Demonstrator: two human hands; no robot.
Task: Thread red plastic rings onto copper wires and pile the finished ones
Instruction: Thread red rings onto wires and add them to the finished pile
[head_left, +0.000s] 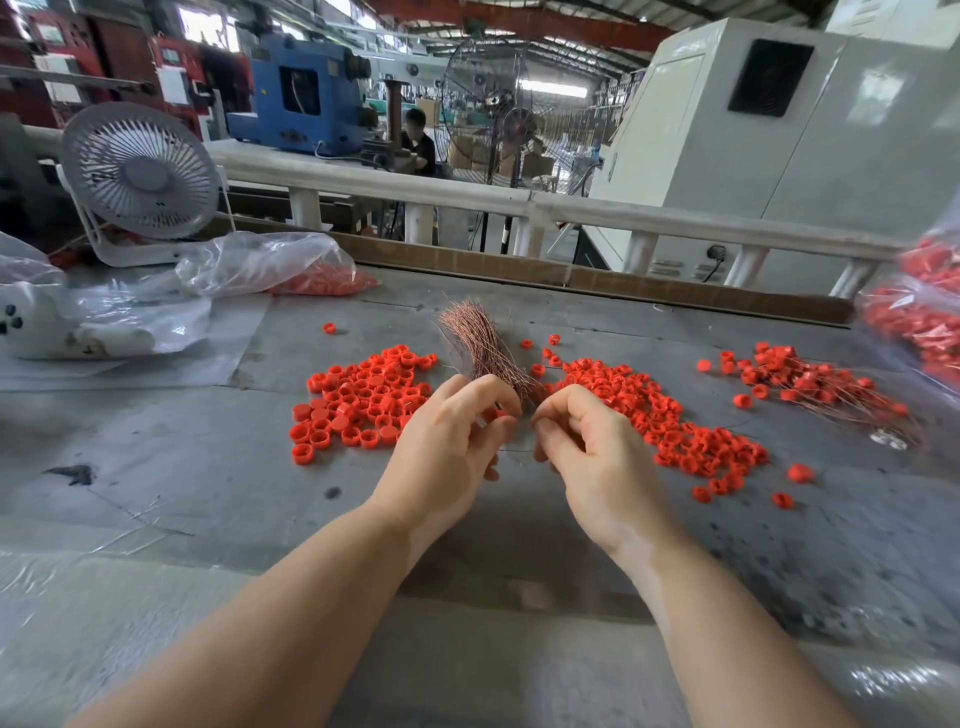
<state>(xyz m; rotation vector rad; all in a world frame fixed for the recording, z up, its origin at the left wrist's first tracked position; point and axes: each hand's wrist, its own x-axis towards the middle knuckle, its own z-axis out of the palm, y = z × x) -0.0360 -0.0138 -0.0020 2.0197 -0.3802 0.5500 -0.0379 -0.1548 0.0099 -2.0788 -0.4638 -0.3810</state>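
A bundle of thin copper wires (480, 343) lies at the middle of the grey table, fanned out at its far end. Loose red plastic rings lie in a pile on its left (363, 397) and a pile on its right (670, 421). At the right lies a heap of rings threaded on wires (815, 387). My left hand (452, 441) and my right hand (587, 447) meet at the bundle's near end, fingertips nearly touching. My left hand pinches a red ring, partly hidden by its fingers. My right hand's thumb and forefinger pinch together; what they hold is too thin to make out.
A white desk fan (140, 176) stands at the back left beside clear plastic bags, one holding red rings (311, 273). More bagged rings (919, 317) sit at the right edge. A white rail (519, 200) and a cardboard strip (571, 270) border the table's far side.
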